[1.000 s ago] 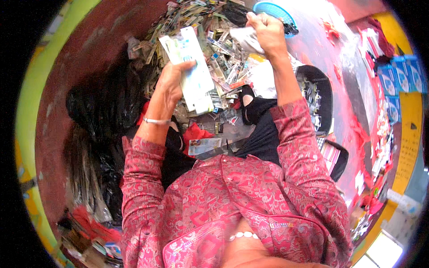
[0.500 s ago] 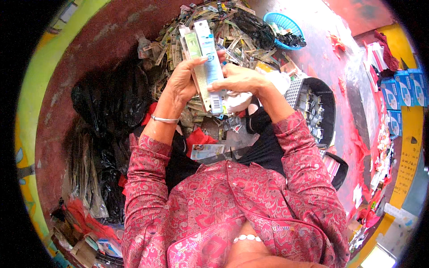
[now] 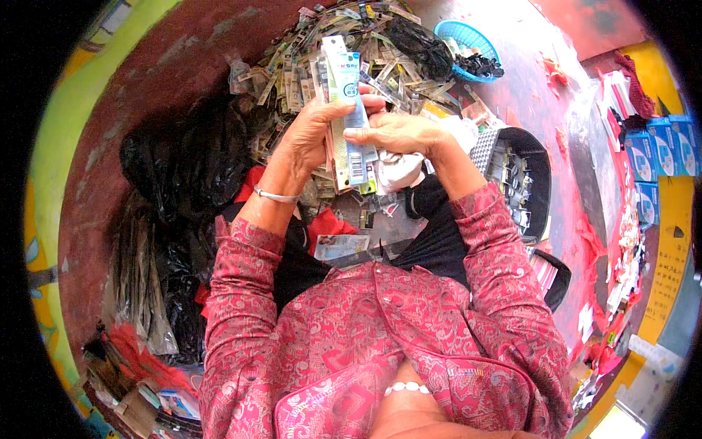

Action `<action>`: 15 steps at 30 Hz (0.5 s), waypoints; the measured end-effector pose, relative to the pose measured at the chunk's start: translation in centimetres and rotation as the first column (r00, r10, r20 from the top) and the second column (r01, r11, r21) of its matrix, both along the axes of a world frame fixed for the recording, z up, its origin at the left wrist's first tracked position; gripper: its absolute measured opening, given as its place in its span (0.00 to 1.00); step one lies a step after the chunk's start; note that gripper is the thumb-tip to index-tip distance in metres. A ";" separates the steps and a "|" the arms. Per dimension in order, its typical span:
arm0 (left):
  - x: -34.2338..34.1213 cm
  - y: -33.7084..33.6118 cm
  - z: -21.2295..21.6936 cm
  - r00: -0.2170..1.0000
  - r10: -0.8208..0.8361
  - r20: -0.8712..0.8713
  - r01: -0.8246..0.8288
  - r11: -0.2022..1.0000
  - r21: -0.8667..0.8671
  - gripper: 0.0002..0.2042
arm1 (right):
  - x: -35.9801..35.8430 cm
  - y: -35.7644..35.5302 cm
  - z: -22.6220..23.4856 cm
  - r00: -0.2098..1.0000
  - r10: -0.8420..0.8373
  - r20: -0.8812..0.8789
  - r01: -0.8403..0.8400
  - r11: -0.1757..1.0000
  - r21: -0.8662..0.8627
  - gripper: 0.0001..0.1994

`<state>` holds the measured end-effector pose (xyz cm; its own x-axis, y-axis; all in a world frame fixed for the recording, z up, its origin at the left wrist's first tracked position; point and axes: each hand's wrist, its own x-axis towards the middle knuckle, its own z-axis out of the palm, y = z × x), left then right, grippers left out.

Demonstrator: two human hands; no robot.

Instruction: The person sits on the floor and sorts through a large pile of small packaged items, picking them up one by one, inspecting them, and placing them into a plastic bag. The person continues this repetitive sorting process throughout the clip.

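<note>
A small stack of flat, narrow printed packets is held upright between my two hands, a light-blue one with a barcode on top. My left hand wraps round the stack's left side, thumb across its front. From the right, my right hand grips the stack with its thumb on the blue packet; its other fingers are partly hidden behind. White cloth bunches just below my right hand. Beyond my hands lies a large heap of similar narrow packets.
A blue plastic basket with dark items stands beyond the heap, beside a black plastic bag. To my right is a black-lined box holding small metal-looking parts. Black plastic sheeting lies on the left; blue boxes are stacked far right.
The stack's packets have shifted against each other: the tops sit closer together and a green-edged packet shows at the bottom. Both hands have moved slightly right.
</note>
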<state>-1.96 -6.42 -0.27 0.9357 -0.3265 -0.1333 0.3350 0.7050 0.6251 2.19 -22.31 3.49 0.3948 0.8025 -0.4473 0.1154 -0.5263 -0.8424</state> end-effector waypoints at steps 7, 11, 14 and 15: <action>0.4 0.2 -0.7 0.989 0.085 -0.118 -0.074 0.992 0.098 0.21 | 3.9 -3.6 1.1 0.848 -0.498 0.184 0.467 0.864 0.187 0.15; 0.2 -1.2 -0.3 0.996 -0.049 -0.077 0.064 0.979 0.193 0.21 | 1.8 0.5 0.2 0.391 -0.692 0.607 0.012 0.664 0.748 0.09; -1.2 -1.9 0.2 0.990 -0.131 -0.046 0.139 0.940 0.311 0.19 | 1.8 1.4 -2.4 0.236 -0.510 0.827 0.009 0.852 0.523 0.06; -1.6 -1.7 0.5 0.978 -0.189 -0.093 0.209 0.921 0.329 0.18 | 2.6 1.0 -2.5 0.148 -0.544 0.826 0.027 0.837 0.547 0.06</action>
